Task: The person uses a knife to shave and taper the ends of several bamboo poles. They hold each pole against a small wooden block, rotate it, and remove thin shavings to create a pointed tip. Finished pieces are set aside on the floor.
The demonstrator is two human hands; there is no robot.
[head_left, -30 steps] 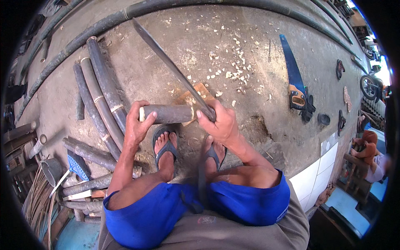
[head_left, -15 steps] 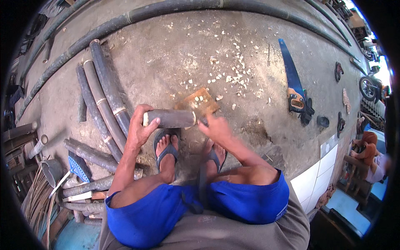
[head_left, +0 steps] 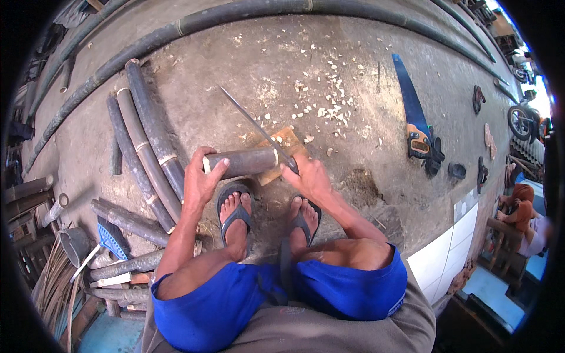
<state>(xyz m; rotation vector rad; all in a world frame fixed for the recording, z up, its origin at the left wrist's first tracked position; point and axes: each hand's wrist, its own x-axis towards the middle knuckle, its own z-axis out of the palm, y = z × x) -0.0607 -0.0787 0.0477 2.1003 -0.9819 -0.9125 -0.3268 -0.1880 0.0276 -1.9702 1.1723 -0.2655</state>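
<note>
My left hand is closed round the left end of a short, dark bamboo piece, thumb on top. The piece lies roughly level above my feet, with pale cut rims at both ends. In my right hand is the dark handle of a long-bladed knife. Its narrow blade slants up and to the left, passing close by the bamboo's right end; whether it touches cannot be told. Under that end, a wooden block rests on the ground.
Pale chips litter the ground beyond the block. A handsaw lies to the right. Several bamboo lengths lie at left, near a blue dustpan-like tool. One long bamboo pole spans the far side. Another person sits far right.
The knife blade, not distinguishable before, now shows slanting up-left from my right hand. That hand has shifted slightly. The bamboo piece stays in my left hand, barely moved.
</note>
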